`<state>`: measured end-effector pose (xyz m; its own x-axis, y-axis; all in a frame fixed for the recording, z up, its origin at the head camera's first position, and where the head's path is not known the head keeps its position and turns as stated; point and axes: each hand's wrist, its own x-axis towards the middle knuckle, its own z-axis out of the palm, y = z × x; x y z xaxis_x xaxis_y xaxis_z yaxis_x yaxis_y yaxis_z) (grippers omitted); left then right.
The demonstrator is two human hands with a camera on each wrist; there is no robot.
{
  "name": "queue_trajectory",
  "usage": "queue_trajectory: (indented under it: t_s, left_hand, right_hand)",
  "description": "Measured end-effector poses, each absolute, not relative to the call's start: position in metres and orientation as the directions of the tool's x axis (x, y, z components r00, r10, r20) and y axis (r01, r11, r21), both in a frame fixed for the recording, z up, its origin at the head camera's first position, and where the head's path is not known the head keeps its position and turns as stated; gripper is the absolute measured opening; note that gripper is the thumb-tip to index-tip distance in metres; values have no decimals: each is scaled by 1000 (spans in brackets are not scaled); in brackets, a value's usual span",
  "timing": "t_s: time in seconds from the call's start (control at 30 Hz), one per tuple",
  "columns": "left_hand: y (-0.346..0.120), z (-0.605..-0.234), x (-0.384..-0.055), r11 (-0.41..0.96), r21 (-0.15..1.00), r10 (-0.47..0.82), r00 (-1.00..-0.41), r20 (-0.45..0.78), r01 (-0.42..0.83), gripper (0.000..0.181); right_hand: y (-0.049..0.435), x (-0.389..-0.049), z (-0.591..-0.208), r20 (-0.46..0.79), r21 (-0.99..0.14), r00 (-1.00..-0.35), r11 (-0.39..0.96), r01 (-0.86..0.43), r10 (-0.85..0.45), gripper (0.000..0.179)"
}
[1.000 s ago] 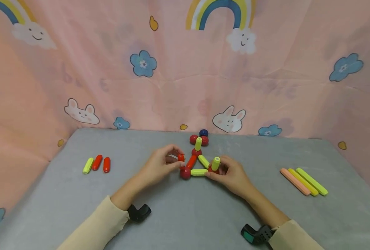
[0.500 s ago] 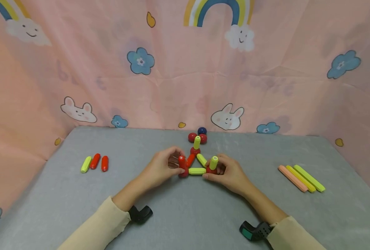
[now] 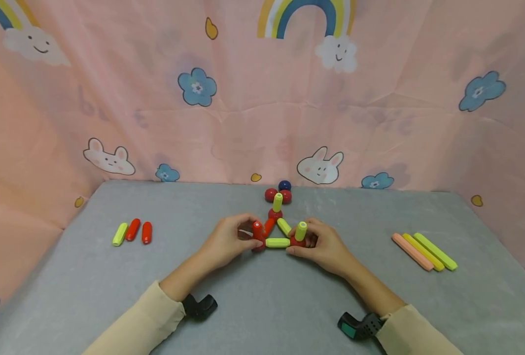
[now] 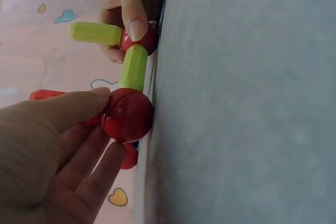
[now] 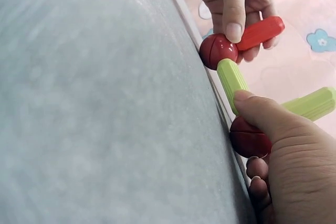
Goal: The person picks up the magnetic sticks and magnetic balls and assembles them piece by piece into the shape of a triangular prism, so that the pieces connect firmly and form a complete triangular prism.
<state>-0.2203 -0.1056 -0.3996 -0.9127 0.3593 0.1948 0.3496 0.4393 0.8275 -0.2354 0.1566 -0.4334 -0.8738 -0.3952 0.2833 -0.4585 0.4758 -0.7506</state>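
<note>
A triangle of short rods joined by red balls lies on the grey table. My left hand (image 3: 231, 237) pinches the base of an upright red rod (image 3: 257, 229) where it meets the front left ball (image 4: 128, 118). A lime rod (image 3: 277, 242) links that ball to the front right ball (image 5: 249, 139), which my right hand (image 3: 326, 245) grips, thumb reaching onto the rod. Another lime rod (image 3: 301, 230) stands on the right ball. The back ball (image 3: 275, 214) bears a third lime rod (image 3: 278, 201). One red and one lime rod slant back to it.
Behind the triangle sit two red balls (image 3: 270, 195) and a blue ball (image 3: 285, 185). At left lie a lime rod (image 3: 120, 234) and two red rods (image 3: 146, 232). Longer orange (image 3: 413, 252), yellow (image 3: 424, 252) and lime (image 3: 436, 252) rods lie at right. A patterned pink cloth (image 3: 244, 133) hangs behind.
My left hand has brought the red rod down onto the front left ball, where it now stands upright. My right hand keeps its hold on the right ball.
</note>
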Motion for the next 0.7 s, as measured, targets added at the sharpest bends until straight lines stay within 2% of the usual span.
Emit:
queue_trajectory:
  t_s: [0.17,0.3,0.43,0.5,0.57,0.7]
  left_hand:
    - [-109,-402,-223,436,838,360,-917,172,328,29]
    - [-113,-404,-224,443,842,339,-927,160,307,28]
    - [-116,-407,-225,441,842,325,-930,172,310,29]
    - [-116,-409,-225,436,844,329,-928,174,313,29]
    - [-116,-411,-225,421,850,336,-925,177,315,29]
    - [-116,-415,-224,383,872,341,-924,173,304,30]
  right_hand:
    - [157,-236,-431,276,-740,-865,482,-469,-418,31]
    - [163,-240,-426,239,-738,-830,461,-492,-504,32]
    - [178,-251,-416,142,-799,-761,380,-465,-633,40]
    - [183,-259,-408,78,-820,-752,387,-422,-654,44]
    - [183,-267,-399,24,-810,-790,452,-374,-613,43]
    - [170,-286,-382,-11,-721,-901,627,-293,-434,38]
